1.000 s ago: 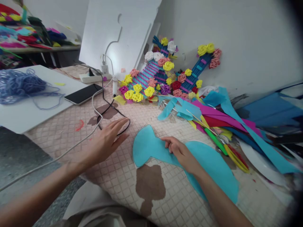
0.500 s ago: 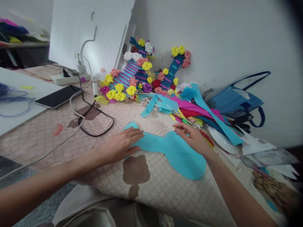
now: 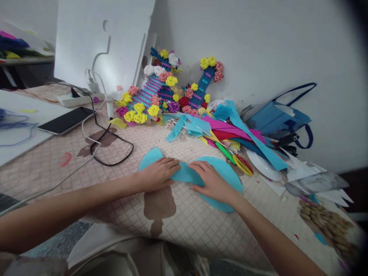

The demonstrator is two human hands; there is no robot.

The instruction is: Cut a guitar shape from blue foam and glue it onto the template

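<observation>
A turquoise paper cut-out (image 3: 184, 174) lies on the table, with a rounded lobe at each end and a narrow strip between them. My left hand (image 3: 161, 172) rests on it between the left lobe and the strip, fingers stretched out, hiding part of the paper. My right hand (image 3: 211, 180) lies where the strip meets the right lobe. Its fingers reach over the upper edge and its thumb is spread toward the lower edge, with the hand open. Just beyond my right hand are yellow-handled scissors (image 3: 243, 165) and a green-handled tool (image 3: 225, 152).
Flower-covered decorations (image 3: 155, 92) lean against the wall. Coloured paper strips (image 3: 235, 128) are heaped in front of a blue bag (image 3: 278, 119). At left lie a black tablet-like device (image 3: 67, 120), cables (image 3: 126, 153) and a power strip (image 3: 77, 99). Peanuts (image 3: 324, 222) sit at the right.
My right hand has moved left and down from the right lobe's top edge onto the strip's right end. My left hand stays on the paper, uncovering more of the left lobe.
</observation>
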